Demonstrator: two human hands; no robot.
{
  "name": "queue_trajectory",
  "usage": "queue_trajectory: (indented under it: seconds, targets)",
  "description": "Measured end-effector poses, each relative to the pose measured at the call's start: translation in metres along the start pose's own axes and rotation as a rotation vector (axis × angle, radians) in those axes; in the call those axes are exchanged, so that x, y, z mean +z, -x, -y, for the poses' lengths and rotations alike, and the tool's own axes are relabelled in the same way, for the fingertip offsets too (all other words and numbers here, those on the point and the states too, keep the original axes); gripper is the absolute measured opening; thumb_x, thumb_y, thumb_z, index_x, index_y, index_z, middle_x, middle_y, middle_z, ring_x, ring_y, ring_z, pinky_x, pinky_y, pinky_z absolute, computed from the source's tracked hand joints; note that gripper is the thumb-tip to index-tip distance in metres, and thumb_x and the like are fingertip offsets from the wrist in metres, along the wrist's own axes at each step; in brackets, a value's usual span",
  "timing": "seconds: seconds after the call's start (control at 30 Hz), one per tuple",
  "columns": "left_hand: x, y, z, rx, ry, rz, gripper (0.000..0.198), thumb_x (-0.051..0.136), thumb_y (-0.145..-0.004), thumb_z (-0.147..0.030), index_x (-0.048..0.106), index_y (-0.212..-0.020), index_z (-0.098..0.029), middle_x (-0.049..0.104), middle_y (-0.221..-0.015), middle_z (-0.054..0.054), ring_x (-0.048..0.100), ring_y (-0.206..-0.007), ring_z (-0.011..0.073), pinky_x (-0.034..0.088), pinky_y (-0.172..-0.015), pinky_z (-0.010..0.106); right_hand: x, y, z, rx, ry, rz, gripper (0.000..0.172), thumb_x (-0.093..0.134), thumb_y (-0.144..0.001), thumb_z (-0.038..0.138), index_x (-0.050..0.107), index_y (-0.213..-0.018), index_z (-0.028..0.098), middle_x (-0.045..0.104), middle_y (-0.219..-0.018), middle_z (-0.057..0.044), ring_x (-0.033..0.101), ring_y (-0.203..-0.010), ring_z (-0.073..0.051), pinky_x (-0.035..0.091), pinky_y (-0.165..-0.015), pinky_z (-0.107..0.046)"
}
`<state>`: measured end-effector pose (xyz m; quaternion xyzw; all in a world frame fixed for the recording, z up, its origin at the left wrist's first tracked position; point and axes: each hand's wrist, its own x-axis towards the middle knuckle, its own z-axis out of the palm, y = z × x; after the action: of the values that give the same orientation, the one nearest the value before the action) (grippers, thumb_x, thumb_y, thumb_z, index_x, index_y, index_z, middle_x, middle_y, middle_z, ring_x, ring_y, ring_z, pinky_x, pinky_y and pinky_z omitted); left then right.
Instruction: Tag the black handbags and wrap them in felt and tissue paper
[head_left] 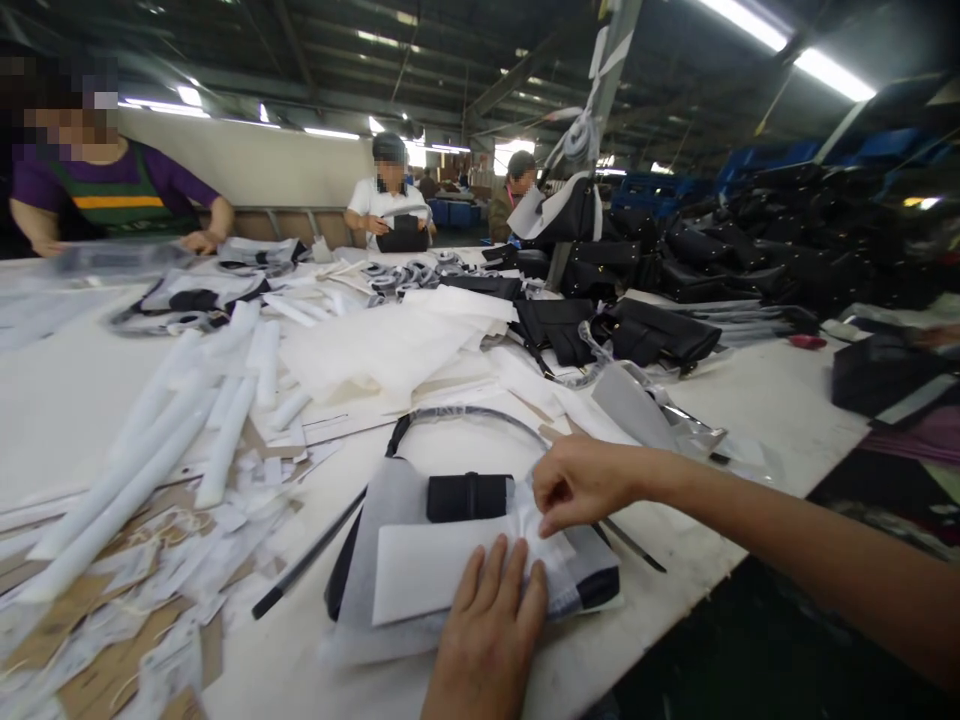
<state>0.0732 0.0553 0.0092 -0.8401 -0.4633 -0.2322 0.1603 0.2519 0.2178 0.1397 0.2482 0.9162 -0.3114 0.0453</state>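
A black bag (465, 497) lies on the white table (67, 400), mostly covered by white tissue paper (427, 570). My left hand (487, 630) lies flat on that paper near the front edge, fingers stretched out. My right hand (581, 482) reaches in from the right and pinches a crumpled bit of the tissue paper at the bag's right side. A black strap (465, 412) arcs behind the bag, and a thin black rod (311, 555) lies to its left.
White paper rolls (142, 450), scraps and cardboard (97, 640) litter the left. Sheets of white paper (390, 345) and black bags (652, 335) lie behind; a big pile of black bags (787, 240) fills the right. Three people work at the far side.
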Motion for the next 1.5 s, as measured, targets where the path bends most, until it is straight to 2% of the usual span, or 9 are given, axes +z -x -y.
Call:
queue_trajectory:
  seconds: [0.2, 0.4, 0.63, 0.8, 1.03, 1.13, 1.23, 1.43, 1.5]
  targets:
    - [0.001, -0.002, 0.003, -0.007, -0.009, -0.064, 0.036, 0.033, -0.105, -0.032, 0.063, -0.124, -0.025, 0.066, -0.132, 0.000, 0.061, -0.123, 0.0208, 0.048, -0.102, 0.036, 0.000, -0.046, -0.018, 0.021, 0.393, 0.167, 0.026, 0.080, -0.072, 0.049, 0.077, -0.075, 0.024, 0.072, -0.066, 0.002, 0.061, -0.061, -0.014, 0.030, -0.053, -0.023]
    - [0.010, -0.003, -0.001, -0.029, -0.011, -0.174, 0.038, 0.030, -0.105, -0.028, 0.067, -0.115, -0.024, 0.071, -0.123, 0.000, 0.066, -0.114, 0.0204, 0.041, -0.105, 0.036, 0.002, -0.062, -0.021, 0.035, 0.539, 0.226, 0.039, 0.078, -0.069, 0.064, 0.078, -0.076, 0.026, 0.074, -0.069, 0.000, 0.064, -0.067, -0.017, 0.026, -0.053, -0.025]
    - [0.022, -0.009, -0.011, -0.141, 0.037, -0.381, 0.038, 0.032, -0.102, -0.019, 0.070, -0.099, -0.021, 0.077, -0.108, 0.002, 0.071, -0.102, 0.0202, 0.023, -0.120, 0.037, -0.002, -0.079, -0.025, 0.204, 0.334, 0.391, 0.036, 0.081, -0.068, 0.057, 0.077, -0.070, 0.021, 0.071, -0.062, 0.003, 0.060, -0.058, -0.013, 0.031, -0.054, -0.024]
    - [0.024, -0.009, -0.007, -0.063, -0.007, -0.350, 0.034, 0.036, -0.100, -0.017, 0.070, -0.103, -0.021, 0.076, -0.109, 0.003, 0.072, -0.101, 0.0203, 0.019, -0.122, 0.039, -0.004, -0.088, -0.030, 0.206, 0.226, 0.486, 0.038, 0.081, -0.068, 0.057, 0.076, -0.066, 0.020, 0.069, -0.058, 0.005, 0.058, -0.054, -0.010, 0.035, -0.055, -0.022]
    - [0.030, -0.009, -0.012, -0.121, 0.008, -0.419, 0.037, 0.034, -0.100, -0.015, 0.071, -0.099, -0.021, 0.077, -0.107, 0.003, 0.073, -0.099, 0.0197, 0.022, -0.122, 0.038, -0.006, -0.097, -0.040, 0.243, 0.214, 0.465, 0.033, 0.087, -0.059, 0.047, 0.070, -0.054, 0.019, 0.063, -0.048, 0.006, 0.055, -0.051, -0.010, 0.033, -0.054, -0.024]
    - [0.042, -0.009, -0.020, -0.212, 0.044, -0.530, 0.037, 0.034, -0.100, -0.015, 0.071, -0.093, -0.021, 0.078, -0.103, 0.004, 0.073, -0.098, 0.0205, 0.027, -0.120, 0.039, -0.008, -0.103, -0.050, 0.281, 0.203, 0.444, 0.035, 0.088, -0.056, 0.044, 0.065, -0.049, 0.019, 0.058, -0.044, 0.006, 0.051, -0.050, -0.010, 0.031, -0.053, -0.024]
    - [0.049, -0.010, -0.024, -0.250, 0.059, -0.624, 0.038, 0.034, -0.099, -0.014, 0.071, -0.089, -0.020, 0.078, -0.099, 0.004, 0.074, -0.095, 0.0205, 0.031, -0.117, 0.038, -0.007, -0.106, -0.063, 0.320, 0.100, 0.499, 0.037, 0.087, -0.055, 0.049, 0.068, -0.056, 0.018, 0.060, -0.050, 0.006, 0.054, -0.051, -0.010, 0.035, -0.054, -0.023]
    - [0.050, -0.012, -0.021, -0.210, 0.041, -0.580, 0.035, 0.037, -0.099, -0.013, 0.070, -0.092, -0.020, 0.078, -0.101, 0.004, 0.074, -0.095, 0.0209, 0.029, -0.119, 0.040, -0.004, -0.107, -0.083, 0.349, -0.136, 0.588, 0.055, 0.085, -0.048, 0.064, 0.068, -0.066, 0.015, 0.063, -0.059, 0.005, 0.056, -0.057, -0.010, 0.043, -0.057, -0.022]
    - [0.052, -0.014, -0.021, -0.217, 0.039, -0.623, 0.036, 0.036, -0.099, -0.013, 0.070, -0.089, -0.020, 0.078, -0.097, 0.004, 0.075, -0.091, 0.0199, 0.029, -0.119, 0.039, -0.004, -0.107, -0.088, 0.349, -0.179, 0.598, 0.058, 0.085, -0.045, 0.066, 0.069, -0.068, 0.015, 0.063, -0.060, 0.004, 0.056, -0.058, -0.010, 0.045, -0.058, -0.022]
